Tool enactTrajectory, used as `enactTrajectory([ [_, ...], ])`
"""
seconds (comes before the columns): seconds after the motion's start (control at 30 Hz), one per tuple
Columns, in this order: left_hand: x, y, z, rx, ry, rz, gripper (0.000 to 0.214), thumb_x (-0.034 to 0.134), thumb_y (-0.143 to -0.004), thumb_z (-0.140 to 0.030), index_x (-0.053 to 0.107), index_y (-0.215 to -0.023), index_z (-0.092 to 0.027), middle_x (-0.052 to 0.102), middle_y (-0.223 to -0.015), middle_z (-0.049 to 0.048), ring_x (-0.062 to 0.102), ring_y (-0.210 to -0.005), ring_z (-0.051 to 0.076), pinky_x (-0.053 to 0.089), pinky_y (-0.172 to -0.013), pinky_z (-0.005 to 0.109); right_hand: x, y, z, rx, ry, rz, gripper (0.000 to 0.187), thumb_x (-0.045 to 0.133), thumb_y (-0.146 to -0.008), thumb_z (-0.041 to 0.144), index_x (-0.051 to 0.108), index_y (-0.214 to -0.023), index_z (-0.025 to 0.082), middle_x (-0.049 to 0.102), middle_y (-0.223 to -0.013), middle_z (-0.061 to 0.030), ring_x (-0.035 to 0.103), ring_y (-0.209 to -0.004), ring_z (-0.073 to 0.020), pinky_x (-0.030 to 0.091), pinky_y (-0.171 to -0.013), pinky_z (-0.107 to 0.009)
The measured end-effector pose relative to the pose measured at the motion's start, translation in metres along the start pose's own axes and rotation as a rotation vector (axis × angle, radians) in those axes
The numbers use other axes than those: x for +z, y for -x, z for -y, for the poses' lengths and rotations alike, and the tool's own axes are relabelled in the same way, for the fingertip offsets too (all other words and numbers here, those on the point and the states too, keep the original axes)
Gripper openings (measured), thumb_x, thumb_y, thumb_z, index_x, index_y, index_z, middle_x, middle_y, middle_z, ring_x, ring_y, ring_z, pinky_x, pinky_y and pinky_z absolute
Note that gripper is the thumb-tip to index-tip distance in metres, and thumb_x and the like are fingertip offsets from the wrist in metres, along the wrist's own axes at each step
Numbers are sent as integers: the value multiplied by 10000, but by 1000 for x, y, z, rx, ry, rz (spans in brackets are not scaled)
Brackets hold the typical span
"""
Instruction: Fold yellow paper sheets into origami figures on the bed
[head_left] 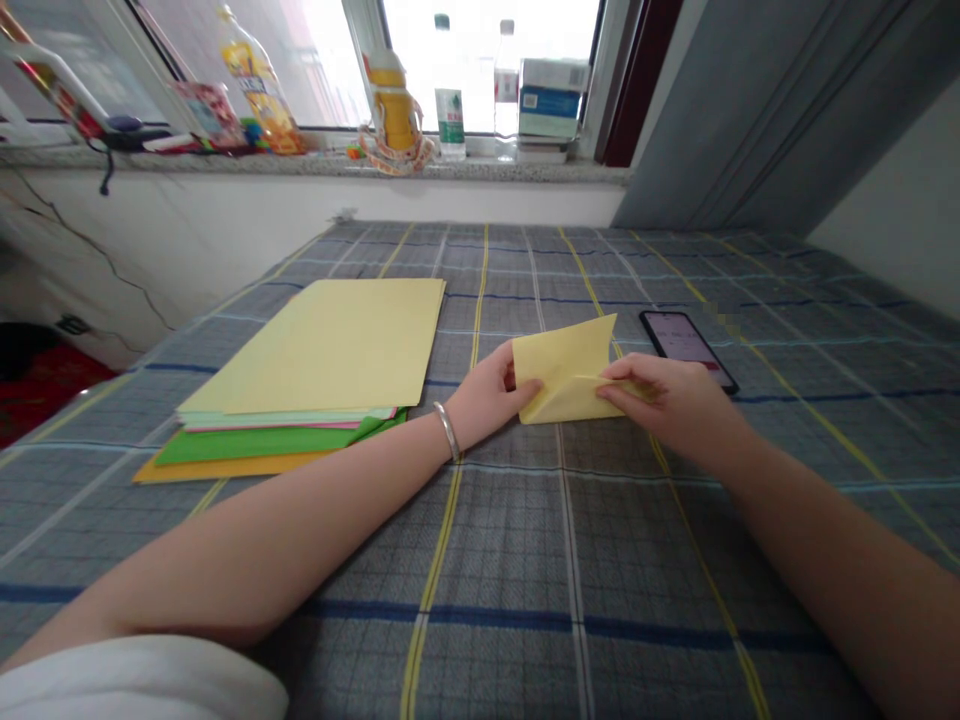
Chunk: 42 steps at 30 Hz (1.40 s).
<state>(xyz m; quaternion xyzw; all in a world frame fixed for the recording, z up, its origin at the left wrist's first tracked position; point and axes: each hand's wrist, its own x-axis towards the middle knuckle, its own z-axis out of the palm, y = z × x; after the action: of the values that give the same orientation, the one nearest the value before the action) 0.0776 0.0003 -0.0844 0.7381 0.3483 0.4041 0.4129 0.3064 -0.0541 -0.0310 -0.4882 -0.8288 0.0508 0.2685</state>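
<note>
A folded sheet of yellow paper [564, 365] is held up just above the plaid cloth, between my two hands. My left hand [491, 392] grips its left edge, the thumb lying across the front and the other fingers behind. With thumb and forefinger, my right hand [651, 392] pinches the paper's right side near a crease. A silver bangle circles my left wrist. Left of the hands lies a stack of coloured paper [337, 345], yellow on top, with pale green, pink, green and orange sheets showing at the near edge.
A phone [688, 345] with a lit screen lies just beyond my right hand. The plaid cloth [510, 560] covers the whole surface. Along the windowsill [480, 170] stand bottles, a yellow flask [395, 105] and stacked boxes [553, 100]. A grey curtain [735, 110] hangs at the right.
</note>
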Motion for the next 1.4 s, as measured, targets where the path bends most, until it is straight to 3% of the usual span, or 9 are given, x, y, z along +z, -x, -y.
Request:
enactTrajectory([
  [0.17,3,8,-11,48,-109,55,274,412,-959,-329,528,-1146,-167,668,-1095,72,631,-971,183,526,-868,334,4,-4,1,-131,95,-229,127,595,-857,359,663,-797,270,618,-1271,-51,552,-1162,-293,420,-992,-496],
  [0.33,5,13,-22,112,-169,157,316,327,-987,-367,573,-1052,-180,658,-956,43,609,-851,166,516,-785,307,7,-3,9,-163,192,-281,96,608,-851,334,655,-784,283,633,-1259,-16,454,-1286,-316,290,-1084,-552],
  [0.5,9,14,-22,105,-149,245,322,334,-982,-365,586,-1059,-180,652,-950,41,597,-865,167,496,-795,302,16,-1,13,-192,136,-327,96,593,-873,325,631,-810,263,723,-912,3,639,-976,-220,336,-1047,-473],
  [0.63,8,15,-23,104,-100,243,417,300,-989,-428,581,-1128,-152,656,-973,62,599,-873,176,487,-803,304,21,-1,12,-160,139,-388,120,630,-846,338,623,-781,238,699,-794,-4,626,-789,-204,434,-845,-403],
  [0.77,5,18,-28,175,-126,171,507,227,-997,-483,600,-1074,-149,650,-915,59,596,-858,173,473,-770,284,21,0,13,-106,138,-416,87,651,-830,316,621,-803,240,696,-799,-4,622,-778,-203,422,-768,-372],
  [0.9,5,20,-33,178,-312,108,452,301,-985,-462,615,-901,-148,612,-753,25,545,-669,132,421,-610,241,21,1,14,-108,149,-430,84,655,-829,314,623,-841,237,704,-814,-5,629,-779,-203,419,-764,-365],
  [1.13,5,19,-39,304,-461,1,451,357,-976,-381,494,-605,-163,483,-572,-20,454,-558,91,336,-530,204,18,1,18,-162,165,-432,74,619,-866,302,636,-845,233,720,-817,-5,637,-764,-190,420,-767,-359],
  [1.33,4,20,-41,292,-545,-34,479,378,-976,-380,537,-583,-158,503,-552,-20,447,-521,83,327,-513,214,18,2,21,-197,169,-412,59,617,-868,275,647,-865,224,724,-824,-6,644,-766,-184,431,-767,-355],
  [1.4,4,21,-39,269,-524,-24,408,396,-973,-380,599,-691,-166,568,-619,-12,497,-558,89,363,-532,212,18,2,21,-187,160,-406,61,612,-871,276,652,-862,230,725,-822,-3,647,-765,-183,438,-762,-354],
])
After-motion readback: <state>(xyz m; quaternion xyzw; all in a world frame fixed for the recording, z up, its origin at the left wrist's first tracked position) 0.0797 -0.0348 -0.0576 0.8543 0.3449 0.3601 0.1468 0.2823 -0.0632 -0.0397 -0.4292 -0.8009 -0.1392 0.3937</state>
